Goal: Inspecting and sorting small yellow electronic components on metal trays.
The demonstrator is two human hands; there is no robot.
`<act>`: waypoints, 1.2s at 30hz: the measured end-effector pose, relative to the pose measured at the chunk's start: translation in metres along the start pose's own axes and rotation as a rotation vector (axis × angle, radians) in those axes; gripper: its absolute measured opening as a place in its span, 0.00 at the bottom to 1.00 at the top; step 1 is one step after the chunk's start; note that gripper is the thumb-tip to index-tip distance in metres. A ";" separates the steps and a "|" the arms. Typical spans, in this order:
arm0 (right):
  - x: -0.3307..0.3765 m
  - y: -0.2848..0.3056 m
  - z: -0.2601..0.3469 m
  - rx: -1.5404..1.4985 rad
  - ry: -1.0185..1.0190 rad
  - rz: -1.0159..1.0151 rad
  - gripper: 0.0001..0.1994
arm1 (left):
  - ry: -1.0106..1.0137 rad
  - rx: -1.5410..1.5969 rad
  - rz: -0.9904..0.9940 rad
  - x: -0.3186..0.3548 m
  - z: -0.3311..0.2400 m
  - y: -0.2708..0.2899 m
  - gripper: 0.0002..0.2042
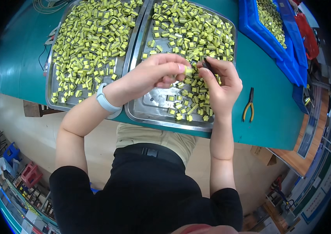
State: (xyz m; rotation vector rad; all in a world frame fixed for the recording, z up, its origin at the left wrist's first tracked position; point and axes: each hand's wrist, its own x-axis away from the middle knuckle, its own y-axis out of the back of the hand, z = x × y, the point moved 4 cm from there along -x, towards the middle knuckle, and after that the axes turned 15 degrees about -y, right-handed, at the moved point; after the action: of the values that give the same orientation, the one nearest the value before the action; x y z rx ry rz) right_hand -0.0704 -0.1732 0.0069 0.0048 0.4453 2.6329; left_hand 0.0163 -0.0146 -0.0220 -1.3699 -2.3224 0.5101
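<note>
Seen from above, a person in a black short-sleeved top sits at a green surface, both bare hands meeting over the right-hand one of two metal trays; the left hand, with a pale wristband on its wrist, pinches a small yellow component between thumb and index fingertip, so those fingers are narrow; the right hand, just beside it, has its thumb and fingers closed around a slim black object, whose exact kind I cannot tell; the component is held above the right tray, near the tip of that object; many similar yellow pieces lie heaped in this tray, thickest toward the far end, with bare metal showing at its near left; the left tray, close alongside, is also strewn with them; to the right, pliers with yellow-orange handles lie on the surface; beyond them, a blue bin contains more yellow pieces.
</note>
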 end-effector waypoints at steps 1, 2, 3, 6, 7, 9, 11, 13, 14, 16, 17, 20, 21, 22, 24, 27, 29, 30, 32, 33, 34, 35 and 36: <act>0.000 0.000 -0.001 -0.023 -0.012 0.011 0.10 | -0.054 0.091 -0.053 -0.001 -0.002 0.000 0.17; 0.001 0.000 -0.001 -0.023 -0.013 0.011 0.10 | -0.109 0.182 -0.107 -0.002 -0.005 -0.001 0.19; 0.002 -0.001 -0.001 0.003 0.006 0.024 0.10 | -0.125 0.210 -0.126 -0.001 -0.007 -0.001 0.19; 0.005 -0.005 0.004 0.052 0.027 0.048 0.10 | -0.189 0.151 -0.135 -0.003 -0.009 -0.001 0.18; 0.006 -0.005 0.005 0.079 0.031 0.057 0.10 | -0.188 0.152 -0.135 -0.003 -0.008 -0.002 0.18; 0.007 -0.006 0.007 0.089 0.047 0.043 0.09 | -0.235 0.078 -0.105 -0.003 -0.009 -0.003 0.18; 0.007 -0.006 0.008 0.096 0.065 0.031 0.09 | -0.236 0.080 -0.090 -0.004 -0.007 -0.002 0.18; 0.008 -0.005 0.008 0.091 0.065 0.037 0.10 | -0.237 0.084 -0.073 -0.004 -0.006 -0.002 0.18; 0.008 -0.005 0.007 0.091 0.065 0.036 0.10 | -0.252 0.076 -0.080 -0.004 -0.007 -0.002 0.18; 0.008 -0.004 0.004 0.056 0.069 0.038 0.14 | -0.268 0.067 -0.087 -0.004 -0.007 -0.002 0.17; 0.007 -0.004 0.004 0.055 0.069 0.038 0.14 | -0.283 -0.013 -0.095 -0.003 -0.008 0.000 0.17; 0.006 -0.005 0.004 -0.100 0.023 0.100 0.17 | -0.359 -0.193 -0.104 -0.001 -0.012 -0.002 0.16; 0.006 -0.007 0.003 -0.176 -0.052 0.182 0.18 | -0.420 -0.293 -0.105 0.000 -0.015 -0.003 0.16; 0.006 -0.008 0.002 -0.252 -0.128 0.261 0.18 | -0.420 -0.292 -0.104 -0.001 -0.015 -0.004 0.16; 0.006 -0.009 0.001 -0.309 -0.161 0.287 0.18 | -0.455 -0.308 -0.122 0.000 -0.015 -0.003 0.16; 0.006 -0.011 0.001 -0.354 -0.178 0.307 0.17 | -0.470 -0.309 -0.131 0.000 -0.015 -0.003 0.16; 0.006 -0.011 0.001 -0.337 -0.161 0.298 0.18 | -0.479 -0.313 -0.136 0.000 -0.014 -0.003 0.16; 0.006 -0.011 0.001 -0.329 -0.162 0.298 0.18 | -0.487 -0.316 -0.140 0.000 -0.015 -0.003 0.16; 0.006 -0.011 0.000 -0.321 -0.163 0.297 0.18 | -0.488 -0.302 -0.140 0.000 -0.016 -0.004 0.15; 0.006 -0.010 0.000 -0.302 -0.147 0.279 0.18 | -0.490 -0.288 -0.141 0.000 -0.016 -0.004 0.14; 0.006 -0.010 0.000 -0.284 -0.131 0.264 0.18 | -0.490 -0.289 -0.143 0.000 -0.016 -0.004 0.14; 0.006 -0.011 0.000 -0.285 -0.130 0.266 0.18 | -0.512 -0.348 -0.122 0.000 -0.017 -0.004 0.13; 0.006 -0.010 -0.001 -0.314 -0.131 0.219 0.17 | -0.533 -0.408 -0.102 0.000 -0.017 -0.005 0.12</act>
State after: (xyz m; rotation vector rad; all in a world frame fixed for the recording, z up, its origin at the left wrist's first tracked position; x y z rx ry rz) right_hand -0.0710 -0.1622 0.0023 0.1316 -0.0171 2.8675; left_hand 0.0216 -0.0152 -0.0047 -1.4029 -3.0474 0.4222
